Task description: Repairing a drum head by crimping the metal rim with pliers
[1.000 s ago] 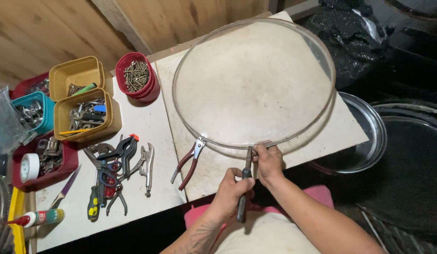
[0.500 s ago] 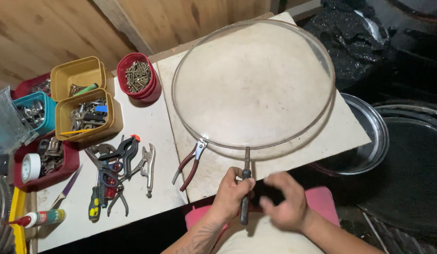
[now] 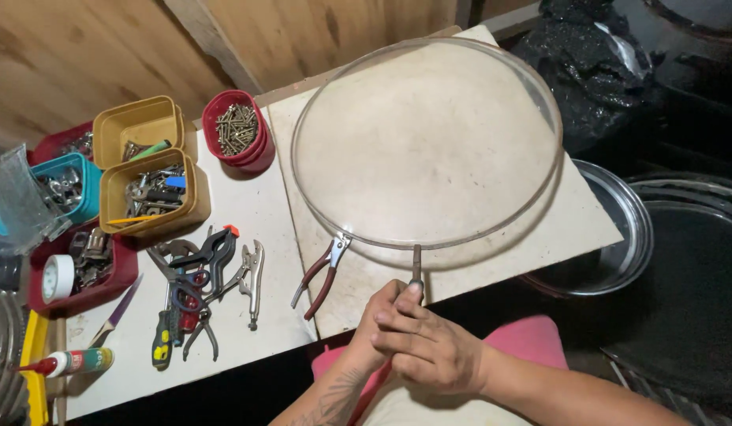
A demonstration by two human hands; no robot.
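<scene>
While both hands are clenching one tool, the clear round lid (image 3: 425, 142) is lying on the tabletop (image 3: 255, 213).
Right hand (image 3: 433, 351) is overlapping left hand (image 3: 374, 327), fingers grasping the pliers (image 3: 416, 272) biting the rim at six o'clock; red-handled pliers (image 3: 323, 272) are clamping at seven.

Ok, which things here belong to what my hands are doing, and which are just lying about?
In use: clear round hoop; tool gripped on its rim; right hand over left hand; red-handled pliers clamped on the rim.

Lying about: red tub of screws; yellow bins; loose pliers pile; tape roll.
</scene>
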